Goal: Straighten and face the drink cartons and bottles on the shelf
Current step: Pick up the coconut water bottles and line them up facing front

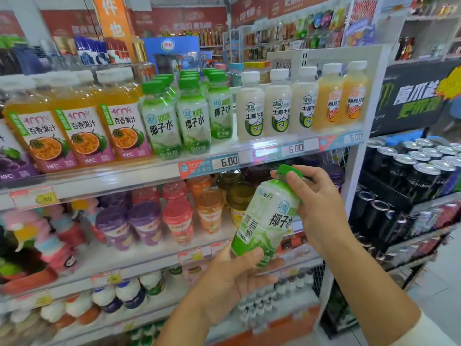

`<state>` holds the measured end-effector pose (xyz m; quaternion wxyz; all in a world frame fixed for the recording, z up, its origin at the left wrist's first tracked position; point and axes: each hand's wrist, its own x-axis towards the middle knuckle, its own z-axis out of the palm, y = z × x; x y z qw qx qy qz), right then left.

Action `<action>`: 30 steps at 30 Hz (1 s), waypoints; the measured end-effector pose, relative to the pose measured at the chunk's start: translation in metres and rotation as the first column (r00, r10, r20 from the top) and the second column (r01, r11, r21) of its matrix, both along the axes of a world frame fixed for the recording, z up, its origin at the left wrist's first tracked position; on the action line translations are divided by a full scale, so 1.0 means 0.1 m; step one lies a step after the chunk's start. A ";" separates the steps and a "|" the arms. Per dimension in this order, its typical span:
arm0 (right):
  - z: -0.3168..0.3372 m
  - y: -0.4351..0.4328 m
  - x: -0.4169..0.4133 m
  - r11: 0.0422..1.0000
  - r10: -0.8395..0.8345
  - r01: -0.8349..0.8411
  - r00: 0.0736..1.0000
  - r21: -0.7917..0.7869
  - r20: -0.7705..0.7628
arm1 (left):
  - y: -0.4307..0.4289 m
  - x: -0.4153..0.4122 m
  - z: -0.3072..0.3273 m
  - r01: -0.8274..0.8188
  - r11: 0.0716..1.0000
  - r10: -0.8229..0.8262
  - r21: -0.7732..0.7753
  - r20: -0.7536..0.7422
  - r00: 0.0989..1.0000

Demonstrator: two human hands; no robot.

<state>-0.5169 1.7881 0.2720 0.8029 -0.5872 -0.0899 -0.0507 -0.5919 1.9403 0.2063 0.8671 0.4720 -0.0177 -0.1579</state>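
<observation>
Green-capped and tilted, the bottle (264,221) hangs between my two hands in front of the second shelf, just below the price rail (224,162), cap (289,171) leaning up and to the right. My left hand (234,275) grips the base from beneath, thumb across the label. My right hand (316,203) curls round the neck, fingertips on the cap. Barcode and only part of the name face me, so the label is turned off to one side.

Its matching row (192,116) stands above on the top shelf, labels forward, between the passion-fruit juices (82,128) and the white bottles (277,108). Lidded cups (177,216) crowd the shelf behind the bottle; black cans (411,166) fill the rack at right.

Done well, I judge, this step means twisting at the neck until the name faces front, bringing the bottle upright, lifting it clear of the rail and setting it flush with its row without nudging the neighbours. I cannot tell which slot is free.
</observation>
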 end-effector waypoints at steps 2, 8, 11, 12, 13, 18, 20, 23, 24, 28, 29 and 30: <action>-0.03 -0.04 0.04 0.999 0.040 -0.040 0.999 0.014 -0.027 | -0.08 0.03 0.01 -0.103 0.994 0.103 0.043 0.011 0.995; -0.15 -0.21 0.17 0.998 0.010 -0.014 0.998 -0.068 -0.060 | -0.27 0.10 0.02 -0.587 0.566 0.303 0.578 0.516 0.801; -0.19 -0.26 0.21 1.000 -0.003 0.005 0.997 0.021 -0.075 | -0.29 0.13 -0.05 -0.602 0.518 0.240 0.607 0.572 0.784; -0.21 -0.27 0.22 0.999 0.004 0.000 0.997 0.051 -0.077 | -0.28 0.14 -0.04 -0.566 0.576 0.245 0.590 0.536 0.808; -0.22 -0.28 0.24 0.997 0.014 -0.008 0.997 0.081 -0.082 | -0.25 0.16 -0.03 -0.517 0.651 0.254 0.556 0.482 0.838; -0.24 -0.29 0.29 0.982 0.117 -0.102 0.989 0.162 -0.086 | -0.14 0.29 0.02 -0.257 0.876 0.166 0.408 0.245 0.955; -0.24 -0.28 0.30 0.983 0.149 -0.138 0.986 0.123 -0.077 | -0.14 0.31 0.03 -0.250 0.866 0.153 0.434 0.247 0.957; -0.25 -0.27 0.32 0.990 0.121 -0.123 0.992 -0.061 -0.039 | -0.18 0.29 0.02 -0.315 0.819 0.182 0.479 0.304 0.935; -0.26 -0.27 0.32 0.990 0.101 -0.104 0.994 -0.098 -0.033 | -0.19 0.29 0.02 -0.336 0.803 0.191 0.493 0.322 0.927; -0.29 -0.27 0.33 0.996 0.044 -0.048 0.998 -0.072 -0.049 | -0.17 0.31 -0.01 -0.343 0.783 0.180 0.519 0.338 0.924; -0.29 -0.27 0.34 0.998 0.043 -0.045 0.997 -0.038 -0.059 | -0.14 0.32 -0.02 -0.316 0.798 0.166 0.512 0.318 0.934; -0.30 -0.27 0.35 0.999 0.046 -0.046 0.997 0.000 -0.069 | -0.11 0.33 -0.02 -0.281 0.822 0.154 0.496 0.281 0.947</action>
